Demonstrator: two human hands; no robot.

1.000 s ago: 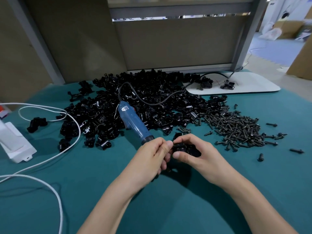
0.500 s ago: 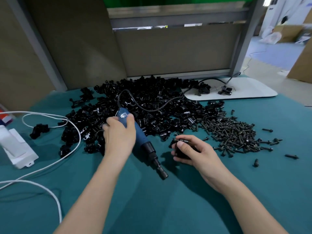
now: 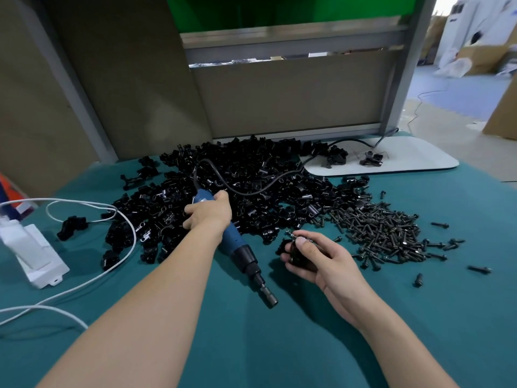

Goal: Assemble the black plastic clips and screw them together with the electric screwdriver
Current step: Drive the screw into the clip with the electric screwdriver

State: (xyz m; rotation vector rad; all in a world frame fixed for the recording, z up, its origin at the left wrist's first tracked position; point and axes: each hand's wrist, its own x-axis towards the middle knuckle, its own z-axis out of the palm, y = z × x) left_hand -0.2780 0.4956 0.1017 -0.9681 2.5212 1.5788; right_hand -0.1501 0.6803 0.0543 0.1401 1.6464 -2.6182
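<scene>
The left hand [image 3: 208, 214] grips the blue electric screwdriver [image 3: 237, 250] near the clip pile [image 3: 237, 186]. The right hand [image 3: 316, 257] fingers close around a black clip [image 3: 298, 252], mostly hidden; its screw is hard to make out.

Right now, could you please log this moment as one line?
left hand: grips screwdriver | right hand: holds clip | screwing: not started

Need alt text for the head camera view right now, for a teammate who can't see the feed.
A person's left hand grips a blue electric screwdriver, its tip angled toward the right hand, which holds a black plastic clip over a teal table. Behind lie a pile of black clips and, to the right, a heap of screws.
</scene>
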